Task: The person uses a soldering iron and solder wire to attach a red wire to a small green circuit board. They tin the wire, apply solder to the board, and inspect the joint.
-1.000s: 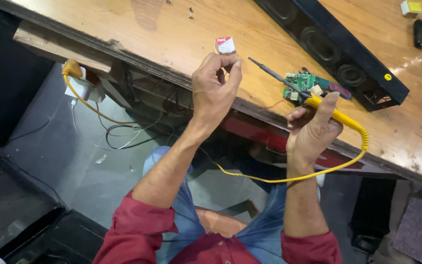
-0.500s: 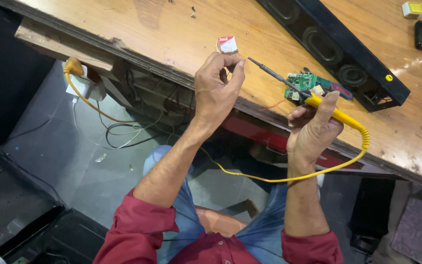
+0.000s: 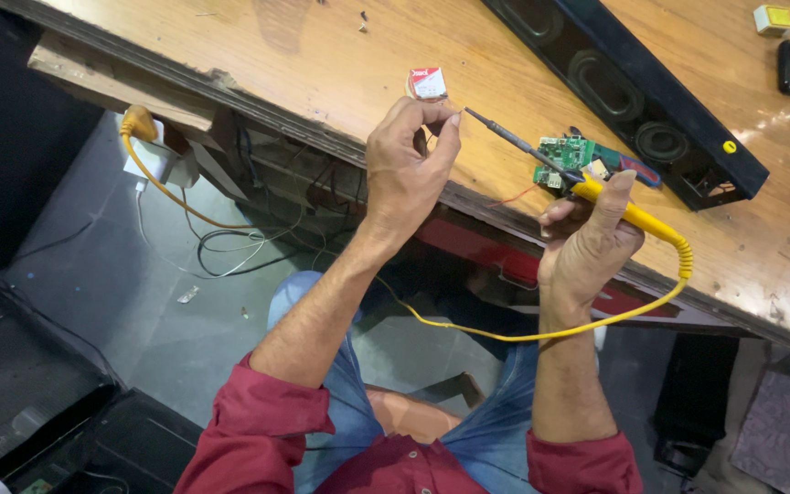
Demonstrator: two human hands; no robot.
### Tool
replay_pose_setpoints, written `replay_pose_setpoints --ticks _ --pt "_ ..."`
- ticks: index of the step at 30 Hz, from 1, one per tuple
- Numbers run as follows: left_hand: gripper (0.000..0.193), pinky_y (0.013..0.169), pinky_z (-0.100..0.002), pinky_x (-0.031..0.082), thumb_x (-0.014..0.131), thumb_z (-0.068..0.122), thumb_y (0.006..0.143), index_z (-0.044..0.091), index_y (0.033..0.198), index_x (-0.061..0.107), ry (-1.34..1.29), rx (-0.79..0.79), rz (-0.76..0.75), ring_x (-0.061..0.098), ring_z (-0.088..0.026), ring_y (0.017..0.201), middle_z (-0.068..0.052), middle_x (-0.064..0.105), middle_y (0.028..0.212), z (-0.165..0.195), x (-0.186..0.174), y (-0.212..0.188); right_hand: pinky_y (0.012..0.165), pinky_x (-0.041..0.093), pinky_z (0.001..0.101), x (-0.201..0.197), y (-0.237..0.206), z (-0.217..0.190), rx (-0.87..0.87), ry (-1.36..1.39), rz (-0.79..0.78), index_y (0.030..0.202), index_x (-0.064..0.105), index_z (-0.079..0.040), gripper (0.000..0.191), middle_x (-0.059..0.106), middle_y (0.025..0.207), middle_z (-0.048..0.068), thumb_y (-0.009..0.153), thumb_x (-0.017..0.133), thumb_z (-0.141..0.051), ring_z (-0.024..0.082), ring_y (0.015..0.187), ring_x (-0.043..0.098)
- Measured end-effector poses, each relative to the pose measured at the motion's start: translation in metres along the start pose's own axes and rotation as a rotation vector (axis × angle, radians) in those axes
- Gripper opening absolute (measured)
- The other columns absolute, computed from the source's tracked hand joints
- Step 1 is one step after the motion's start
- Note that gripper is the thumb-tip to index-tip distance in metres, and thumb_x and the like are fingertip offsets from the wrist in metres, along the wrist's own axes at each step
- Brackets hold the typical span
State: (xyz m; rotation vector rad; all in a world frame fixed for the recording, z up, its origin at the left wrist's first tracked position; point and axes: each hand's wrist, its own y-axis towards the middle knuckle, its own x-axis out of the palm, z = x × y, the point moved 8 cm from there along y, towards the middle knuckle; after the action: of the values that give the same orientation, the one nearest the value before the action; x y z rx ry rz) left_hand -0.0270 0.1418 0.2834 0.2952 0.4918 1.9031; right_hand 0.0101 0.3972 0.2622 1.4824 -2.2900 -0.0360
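Currently left hand (image 3: 406, 169) is pinching fingertips together over the desk (image 3: 322, 64) edge, contents too small to tell; right hand (image 3: 587, 242) is gripping the yellow soldering iron (image 3: 596, 194), tip pointing left, beside the green circuit board (image 3: 571, 155).

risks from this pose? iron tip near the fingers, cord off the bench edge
1. The soldering iron in the right hand points its tip at the left hand; the fingertips look close, so a burn seems possible.
2. The yellow cord loops over the lap; a snag could jerk the iron.
3. The green circuit board lies under the iron's shaft; a slip might scorch it.
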Motion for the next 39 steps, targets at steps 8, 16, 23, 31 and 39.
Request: replay_pose_setpoints --ticks 8,16,23,31,39 --pt "0.007 0.057 -0.025 0.045 0.074 0.008 0.095 0.002 0.093 0.070 0.005 -0.005 -0.007 0.053 -0.007 0.061 -0.003 0.068 0.091 0.0003 -0.0003 -0.0004 0.051 0.052 0.0262 -0.0014 -0.0009 0.0008 0.001 0.007 0.011 0.093 0.064 -0.004 0.041 0.062 0.067 0.008 0.107 0.068 -0.043 0.015 0.056 0.063" --pt "0.006 0.056 -0.025 0.046 0.074 0.007 0.094 0.002 0.093 0.070 0.012 -0.007 -0.013 0.054 -0.008 0.062 -0.003 0.069 0.092 0.0018 -0.0009 -0.0007 0.051 0.052 0.0264 -0.0018 -0.0007 0.0014 0.003 0.008 0.002 0.094 0.064 -0.005 0.040 0.063 0.067 0.008 0.108 0.068 -0.042 0.016 0.057 0.063" --pt "0.006 0.059 -0.026 0.048 0.074 0.007 0.094 0.002 0.094 0.070 0.026 0.010 -0.020 0.057 -0.009 0.065 -0.004 0.069 0.092 0.0027 -0.0009 -0.0012 0.051 0.052 0.0264 -0.0018 -0.0012 0.0019 0.003 0.013 0.006 0.095 0.063 -0.004 0.039 0.063 0.067 0.008 0.108 0.068 -0.041 0.016 0.056 0.063" --pt "0.007 0.060 -0.027 0.048 0.075 0.006 0.092 0.003 0.093 0.069 0.026 0.013 -0.007 0.056 -0.011 0.064 -0.004 0.068 0.094 0.0018 -0.0011 -0.0015 0.050 0.051 0.0263 -0.0033 -0.0009 0.0029 0.003 0.007 0.010 0.094 0.063 -0.004 0.040 0.062 0.066 0.008 0.107 0.068 -0.042 0.015 0.055 0.063" --pt "0.007 0.062 -0.027 0.049 0.075 0.006 0.093 0.004 0.094 0.069 0.038 0.023 -0.012 0.057 -0.011 0.067 -0.003 0.068 0.093 0.0015 -0.0010 -0.0019 0.051 0.052 0.0270 -0.0020 -0.0013 0.0033 0.003 0.020 -0.002 0.095 0.063 -0.005 0.039 0.062 0.066 0.007 0.106 0.069 -0.042 0.016 0.057 0.064"
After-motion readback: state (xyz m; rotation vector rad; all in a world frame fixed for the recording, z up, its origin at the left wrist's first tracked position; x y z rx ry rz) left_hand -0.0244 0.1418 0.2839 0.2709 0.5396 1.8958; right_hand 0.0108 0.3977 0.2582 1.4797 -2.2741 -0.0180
